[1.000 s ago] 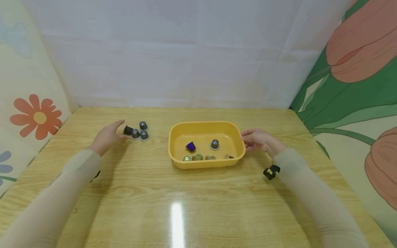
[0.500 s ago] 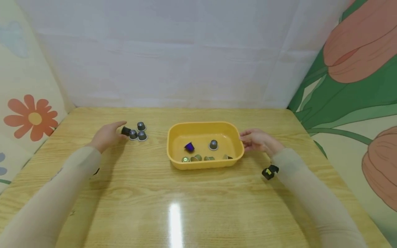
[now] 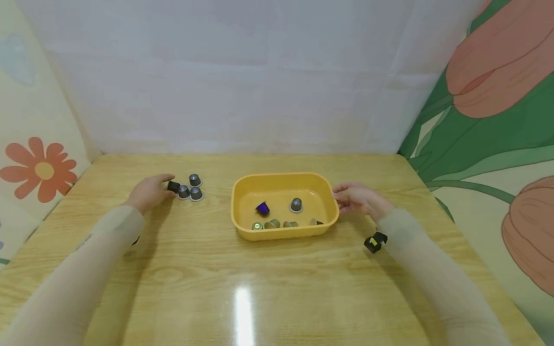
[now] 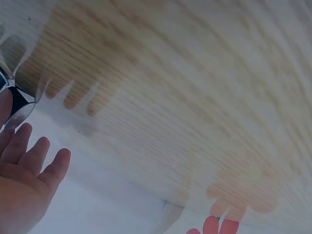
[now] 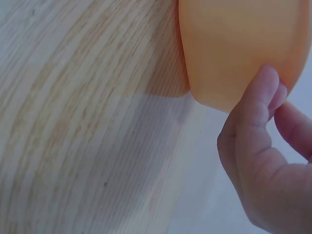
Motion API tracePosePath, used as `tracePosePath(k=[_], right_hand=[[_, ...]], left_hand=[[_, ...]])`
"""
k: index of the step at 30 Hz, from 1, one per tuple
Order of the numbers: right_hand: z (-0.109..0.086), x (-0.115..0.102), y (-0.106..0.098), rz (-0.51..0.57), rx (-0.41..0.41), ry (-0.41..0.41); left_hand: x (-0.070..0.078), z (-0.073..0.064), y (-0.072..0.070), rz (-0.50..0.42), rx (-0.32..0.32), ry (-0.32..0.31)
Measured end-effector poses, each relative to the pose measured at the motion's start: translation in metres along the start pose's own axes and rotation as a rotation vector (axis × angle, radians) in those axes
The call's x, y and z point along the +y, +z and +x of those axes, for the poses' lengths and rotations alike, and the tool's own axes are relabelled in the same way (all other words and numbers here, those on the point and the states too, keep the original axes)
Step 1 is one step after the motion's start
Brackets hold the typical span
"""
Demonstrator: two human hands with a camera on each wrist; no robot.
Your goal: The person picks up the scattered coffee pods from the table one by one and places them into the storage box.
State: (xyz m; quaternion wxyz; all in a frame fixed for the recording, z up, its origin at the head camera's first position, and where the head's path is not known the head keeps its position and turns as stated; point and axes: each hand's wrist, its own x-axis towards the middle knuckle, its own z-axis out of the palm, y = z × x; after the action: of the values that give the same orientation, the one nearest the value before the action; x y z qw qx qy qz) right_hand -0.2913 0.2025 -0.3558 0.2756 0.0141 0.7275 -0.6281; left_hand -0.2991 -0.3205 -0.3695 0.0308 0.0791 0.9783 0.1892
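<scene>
My left hand is at the far left of the table, pinching a black coffee capsule that lies on its side between thumb and forefinger. In the left wrist view the capsule shows at the left edge, the other fingers stretched out below it. Three dark grey capsules stand just right of it, rims down. My right hand holds the right end of a yellow tray. In the right wrist view its fingers lie along the outer wall, the thumb near the rim.
Inside the tray are a grey capsule, a tipped purple capsule and several greenish or tan ones along the near wall, partly hidden. A white cloth hangs behind the table. Patterned panels flank both sides.
The black capsule at my left fingertips has turned slightly and sits closer against the fingers. My right hand stays at the tray. The whole view has shifted a little.
</scene>
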Motion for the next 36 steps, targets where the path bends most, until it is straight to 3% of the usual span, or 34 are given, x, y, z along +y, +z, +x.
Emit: tracePosePath(k=[7, 13, 19, 24, 36], right_hand=[[0.0, 0.0, -0.001, 0.023, 0.007, 0.008], [0.0, 0.001, -0.001, 0.011, 0.002, 0.004], [0.0, 0.002, -0.002, 0.011, -0.005, -0.002], [0.0, 0.002, -0.001, 0.014, -0.01, -0.007], [0.001, 0.003, -0.003, 0.009, -0.01, -0.011]], left_hand=[[-0.01, 0.006, 0.003, -0.039, -0.006, 0.0], [-0.012, 0.003, 0.001, -0.061, -0.008, -0.003], [-0.012, -0.004, 0.002, -0.088, 0.001, -0.019], [-0.012, -0.012, 0.001, -0.163, 0.021, -0.059], [0.008, -0.039, -0.006, -0.264, 0.074, -0.072]])
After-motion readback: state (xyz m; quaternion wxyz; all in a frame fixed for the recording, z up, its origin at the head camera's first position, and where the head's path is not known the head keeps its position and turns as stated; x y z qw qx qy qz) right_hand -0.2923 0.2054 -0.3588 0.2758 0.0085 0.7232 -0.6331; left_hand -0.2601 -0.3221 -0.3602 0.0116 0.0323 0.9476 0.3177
